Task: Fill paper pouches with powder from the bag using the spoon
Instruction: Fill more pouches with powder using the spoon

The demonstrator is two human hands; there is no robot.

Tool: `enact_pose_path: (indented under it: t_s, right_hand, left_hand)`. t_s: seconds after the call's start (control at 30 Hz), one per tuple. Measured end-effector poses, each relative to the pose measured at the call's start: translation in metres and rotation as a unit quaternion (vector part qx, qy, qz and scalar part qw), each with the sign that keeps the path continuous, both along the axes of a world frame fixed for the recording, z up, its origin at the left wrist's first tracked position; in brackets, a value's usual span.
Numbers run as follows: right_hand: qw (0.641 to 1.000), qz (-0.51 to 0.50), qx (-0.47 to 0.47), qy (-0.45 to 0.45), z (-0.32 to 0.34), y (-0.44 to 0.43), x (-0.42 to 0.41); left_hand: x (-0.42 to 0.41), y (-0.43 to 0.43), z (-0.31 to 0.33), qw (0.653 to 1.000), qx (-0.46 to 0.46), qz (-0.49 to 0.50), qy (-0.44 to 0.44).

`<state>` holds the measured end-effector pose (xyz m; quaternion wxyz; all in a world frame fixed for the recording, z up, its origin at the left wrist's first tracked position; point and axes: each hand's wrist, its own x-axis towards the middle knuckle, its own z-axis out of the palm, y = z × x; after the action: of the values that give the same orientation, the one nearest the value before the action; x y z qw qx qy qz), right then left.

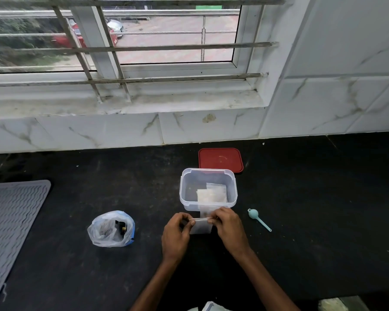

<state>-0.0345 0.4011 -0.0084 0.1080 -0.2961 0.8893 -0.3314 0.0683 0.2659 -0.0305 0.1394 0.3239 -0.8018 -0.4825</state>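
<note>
- Head view: a black worktop (pixel 323 221) runs under a window (pixel 166 37).
- A small white pouch (pixel 200 228) is held up by two hands in the middle of the worktop, a bit toward the near edge. I cannot tell if it touches the worktop.
- The left hand (pixel 176 234) has curled fingers (pixel 184 218). They pinch the top left corner of the pouch.
- The right hand (pixel 228 227) has curled fingers (pixel 216 215) too. They pinch the top right corner.
- A clear box (pixel 183 194) stands just behind the pouch, with no top on it. More pouches (pixel 212 194) lie inside, on its right side.
- A red lid (pixel 220 159) lies flat behind the box, near the back edge.
- A light blue spoon (pixel 258 218) lies on the worktop toward the right edge, near the right hand but not touching it. Its round end points to the back.
- A plastic bag (pixel 110 230) sits toward the left edge, apart from the left hand. Its top is open, and I cannot tell what is in it.
- A grey mat (pixel 11 221) lies at the left edge.
</note>
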Motion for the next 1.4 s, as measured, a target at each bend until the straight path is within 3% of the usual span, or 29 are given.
enact_pose_path:
  t_s: [0.17, 0.43, 0.63, 0.7, 0.83, 0.97, 1.07, 1.13, 1.23, 1.4]
  right_hand:
    - [0.996, -0.042, 0.063, 0.043, 0.001, 0.005, -0.002]
    - [0.996, -0.079, 0.029, -0.009, 0.001, 0.009, -0.016]
    - [0.997, -0.067, 0.041, 0.016, 0.005, 0.01, -0.018]
    - [0.993, -0.069, 0.072, 0.063, 0.015, 0.012, -0.02]
    - [0.985, -0.058, 0.043, 0.156, 0.045, -0.002, -0.042]
    - [0.979, 0.026, 0.162, 0.12, 0.042, -0.038, -0.089]
    - [0.925, 0.13, 0.323, 0.154, 0.032, -0.059, -0.103]
    - [0.894, 0.171, 0.378, 0.171, 0.025, -0.067, -0.107]
    - [0.879, 0.193, 0.4, 0.173, 0.015, -0.072, -0.114]
    - [0.887, 0.195, 0.371, 0.191, 0.012, -0.07, -0.117]
  left_hand:
    - [-0.004, 0.002, -0.001, 1.0, -0.01, 0.008, -0.003]
    - [-0.017, 0.002, 0.006, 1.0, 0.014, 0.009, 0.011]
    - [-0.021, -0.001, 0.011, 1.0, -0.005, 0.009, 0.009]
    - [-0.019, -0.001, 0.013, 1.0, -0.012, 0.026, 0.003]
    - [-0.013, -0.006, 0.019, 0.998, -0.012, 0.063, 0.021]
    - [-0.015, -0.009, 0.03, 0.997, -0.024, 0.072, 0.031]
    - [-0.017, -0.007, 0.036, 0.994, -0.036, 0.092, 0.037]
    - [-0.016, -0.004, 0.041, 0.993, -0.039, 0.102, 0.033]
    - [-0.01, 0.001, 0.045, 0.992, -0.042, 0.12, 0.024]
    - [-0.001, 0.011, 0.048, 0.985, -0.045, 0.164, 0.033]
